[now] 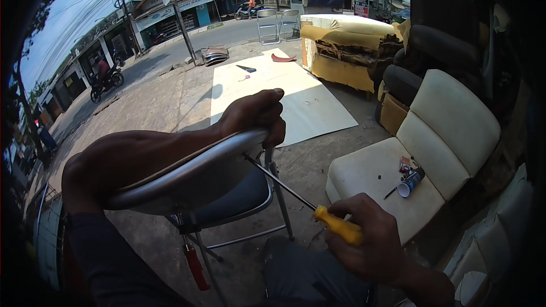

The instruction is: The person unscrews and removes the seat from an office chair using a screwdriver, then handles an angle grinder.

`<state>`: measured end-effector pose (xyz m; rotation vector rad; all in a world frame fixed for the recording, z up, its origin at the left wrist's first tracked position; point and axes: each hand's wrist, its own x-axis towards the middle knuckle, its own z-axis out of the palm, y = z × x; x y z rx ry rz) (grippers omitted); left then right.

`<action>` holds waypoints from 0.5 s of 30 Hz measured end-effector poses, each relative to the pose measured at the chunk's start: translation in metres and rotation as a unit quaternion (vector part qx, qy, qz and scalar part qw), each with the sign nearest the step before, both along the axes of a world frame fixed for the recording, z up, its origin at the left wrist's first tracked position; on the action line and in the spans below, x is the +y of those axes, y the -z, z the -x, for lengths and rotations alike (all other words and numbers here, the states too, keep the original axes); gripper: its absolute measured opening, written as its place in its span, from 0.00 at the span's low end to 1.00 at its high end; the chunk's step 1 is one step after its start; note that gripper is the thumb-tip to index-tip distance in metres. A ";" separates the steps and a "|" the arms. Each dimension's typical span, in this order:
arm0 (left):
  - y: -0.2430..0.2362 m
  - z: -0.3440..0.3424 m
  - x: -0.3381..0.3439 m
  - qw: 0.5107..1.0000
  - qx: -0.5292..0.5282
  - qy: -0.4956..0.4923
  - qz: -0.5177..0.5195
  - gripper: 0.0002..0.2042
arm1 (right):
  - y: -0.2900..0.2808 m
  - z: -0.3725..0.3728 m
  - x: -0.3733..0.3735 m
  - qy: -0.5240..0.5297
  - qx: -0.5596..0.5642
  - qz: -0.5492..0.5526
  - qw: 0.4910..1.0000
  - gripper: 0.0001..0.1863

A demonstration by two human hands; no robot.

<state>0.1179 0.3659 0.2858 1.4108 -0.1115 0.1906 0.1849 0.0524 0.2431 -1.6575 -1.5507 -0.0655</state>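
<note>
My left forearm lies along the curved metal backrest frame of a folding chair [187, 179]. My left hand [254, 115] is closed over the far end of that frame. In my right hand [369, 239] is a screwdriver [339, 225], gripped by its yellow handle. Its long shaft points up and left, and the tip meets the backrest near my left hand. Whether a screw sits there is too small to tell. The chair's dark seat [230, 196] shows below the backrest. Beneath it on the left hangs a red-handled tool [196, 267].
A cream cushioned seat [369, 173] at right carries a blue can [410, 182] and small items. Ahead, a pale sheet [310, 111] on the ground bears scissors [246, 69]. Beyond stand a torn sofa [347, 51], folding chairs [268, 27] and a street with a motorbike rider [104, 77].
</note>
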 end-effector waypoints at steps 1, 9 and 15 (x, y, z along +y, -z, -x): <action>0.001 -0.003 -0.004 1.000 -0.009 0.006 -0.002 0.23 | 0.008 0.000 0.000 0.020 -0.107 -0.052 0.993 0.17; 0.002 0.007 0.002 0.999 -0.009 -0.003 -0.035 0.22 | -0.034 -0.002 0.004 -0.026 0.497 0.239 0.834 0.20; 0.003 -0.005 -0.015 0.998 0.050 -0.012 0.026 0.23 | 0.014 0.014 -0.013 0.051 0.015 -0.037 0.998 0.22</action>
